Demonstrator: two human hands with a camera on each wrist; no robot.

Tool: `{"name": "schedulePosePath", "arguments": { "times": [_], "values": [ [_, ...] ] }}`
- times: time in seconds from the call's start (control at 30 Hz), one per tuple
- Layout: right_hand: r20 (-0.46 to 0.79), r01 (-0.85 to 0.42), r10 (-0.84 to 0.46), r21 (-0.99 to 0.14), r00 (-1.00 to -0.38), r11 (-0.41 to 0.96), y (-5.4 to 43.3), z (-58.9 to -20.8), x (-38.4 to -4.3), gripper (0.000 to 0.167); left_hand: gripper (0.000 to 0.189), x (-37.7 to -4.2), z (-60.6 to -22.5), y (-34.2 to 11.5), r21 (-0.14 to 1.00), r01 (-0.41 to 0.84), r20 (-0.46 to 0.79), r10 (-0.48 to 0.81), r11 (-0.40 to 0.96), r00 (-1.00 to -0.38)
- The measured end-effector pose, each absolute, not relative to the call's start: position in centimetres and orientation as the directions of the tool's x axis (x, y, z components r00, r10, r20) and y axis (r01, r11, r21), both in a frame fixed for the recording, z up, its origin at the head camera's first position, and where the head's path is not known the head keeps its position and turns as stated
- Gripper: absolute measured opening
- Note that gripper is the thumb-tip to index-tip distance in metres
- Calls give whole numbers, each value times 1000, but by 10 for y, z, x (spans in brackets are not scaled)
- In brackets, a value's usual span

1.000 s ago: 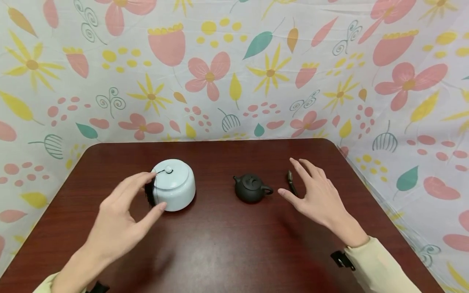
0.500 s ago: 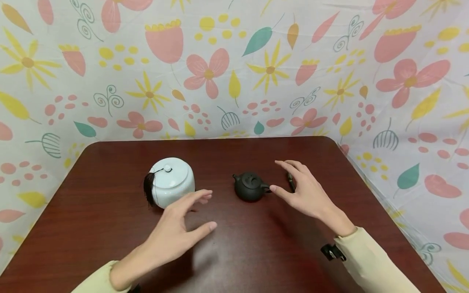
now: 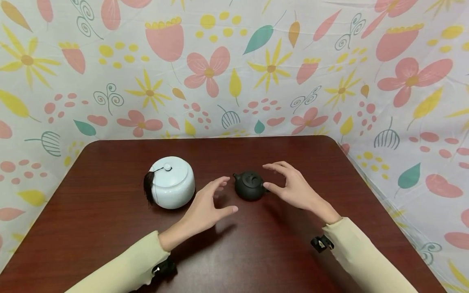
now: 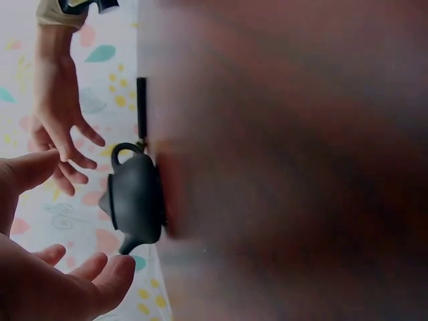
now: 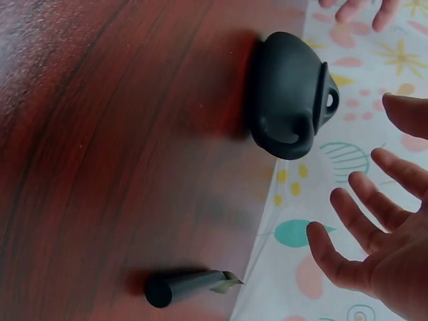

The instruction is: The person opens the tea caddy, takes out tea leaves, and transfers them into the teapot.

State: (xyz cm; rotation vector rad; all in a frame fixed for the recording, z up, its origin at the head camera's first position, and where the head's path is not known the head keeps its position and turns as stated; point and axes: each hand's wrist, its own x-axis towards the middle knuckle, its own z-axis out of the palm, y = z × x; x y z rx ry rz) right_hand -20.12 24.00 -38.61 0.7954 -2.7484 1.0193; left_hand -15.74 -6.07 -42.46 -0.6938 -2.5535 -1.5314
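A small black teapot (image 3: 249, 187) with a lid stands upright on the table, its spout to the left and its handle to the right. My left hand (image 3: 205, 206) hovers beside the spout, fingers spread and holding nothing. On the other side, my right hand (image 3: 294, 189) hangs by the handle, thumb apart from loosely bent fingers. The right wrist view shows a gap between this hand (image 5: 384, 247) and the teapot (image 5: 284, 90). In the head view, the right hand hides part of the handle.
A white lidded jar (image 3: 174, 185) with a black tassel (image 3: 148, 187) stands left of the teapot. A slim dark stick-like tool (image 5: 184, 286) with a leaf-shaped tip lies near the handle side, hidden in the head view. Flowered cloth (image 3: 234, 73) hangs behind the brown table (image 3: 110, 236).
My left hand has moved right, from beside the white jar to near the teapot's spout. My right hand has shifted left toward the handle, covering the dark tool in the head view.
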Motion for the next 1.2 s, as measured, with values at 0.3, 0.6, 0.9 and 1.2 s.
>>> {"name": "schedulePosePath", "arguments": {
  "times": [0.3, 0.6, 0.9, 1.2],
  "values": [
    [256, -512, -462, -612, -849, 603, 235, -392, -210, 45, 87, -187, -435, -46, 821, 393, 253, 353, 415, -901],
    [244, -516, -480, -624, -842, 588, 230, -395, -216, 43, 87, -210, -438, -36, 832, 320, 165, 349, 452, -922],
    [237, -517, -487, -623, -840, 588, 229, -399, -222, 40, 82, -221, -437, -29, 846, 301, 127, 381, 441, -916],
    [213, -499, -490, -642, -845, 582, 227, -402, -228, 36, 76, -227, -435, -27, 853, 290, 107, 399, 433, -911]
  ]
}}
